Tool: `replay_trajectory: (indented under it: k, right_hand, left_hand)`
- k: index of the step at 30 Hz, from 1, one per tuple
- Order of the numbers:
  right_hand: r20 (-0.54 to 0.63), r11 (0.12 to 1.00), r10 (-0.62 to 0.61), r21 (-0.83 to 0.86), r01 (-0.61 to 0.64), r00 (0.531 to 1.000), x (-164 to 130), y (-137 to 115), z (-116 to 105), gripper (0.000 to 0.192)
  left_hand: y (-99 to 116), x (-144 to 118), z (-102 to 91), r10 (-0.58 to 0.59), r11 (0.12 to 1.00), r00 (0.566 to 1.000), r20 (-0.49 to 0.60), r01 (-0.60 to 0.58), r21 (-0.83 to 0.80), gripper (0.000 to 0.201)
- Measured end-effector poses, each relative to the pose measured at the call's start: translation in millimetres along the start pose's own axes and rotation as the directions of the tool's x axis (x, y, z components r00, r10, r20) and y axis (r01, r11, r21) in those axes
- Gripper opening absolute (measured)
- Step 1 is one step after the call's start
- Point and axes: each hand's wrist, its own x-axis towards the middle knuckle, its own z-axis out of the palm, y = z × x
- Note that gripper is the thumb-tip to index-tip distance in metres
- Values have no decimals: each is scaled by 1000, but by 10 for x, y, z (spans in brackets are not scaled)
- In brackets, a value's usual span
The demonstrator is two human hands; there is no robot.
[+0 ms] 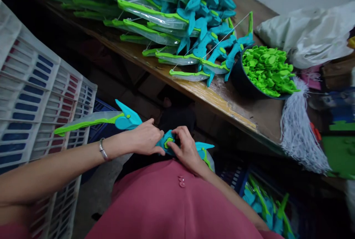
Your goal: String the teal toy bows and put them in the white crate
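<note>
A small toy-assembly workshop is shown. A worn wooden workbench (222, 102) is heaped with identical turquoise-and-green plastic toy bows (177, 20); at its right end a dark bowl of loose green plastic parts (263, 70) is set, and white slatted plastic crates (36, 94) are stacked to its left.

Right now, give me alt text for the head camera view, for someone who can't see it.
Both hands hold a teal and green toy bow at its middle: the left hand grips the handle, and the right hand presses on a green piece there. Ahead, a wooden bench carries a pile of finished bows and a dark bowl of green parts.
</note>
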Motion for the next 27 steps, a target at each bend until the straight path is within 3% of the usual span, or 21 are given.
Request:
replay_trajectory:
  k: [5,14,20,27]
  right_hand:
    - [126,989,140,-69,-132,982,125,27,-41,54]
    - [205,969,238,-112,-219,949,296,1,-32,38]
    - [224,959,248,-193,-207,943,424,48,15,37]
    - [307,965,79,-263,5,948,649,-20,-144,49]
  left_hand:
    - [123,103,63,-202,970,977,60,208,-123,42]
    - [165,281,-13,-399,855,877,269,462,-238,38]
    - [128,345,-73,-415,821,847,332,506,-264,39]
    - [84,300,-82,-391,857,877,278,457,-236,42]
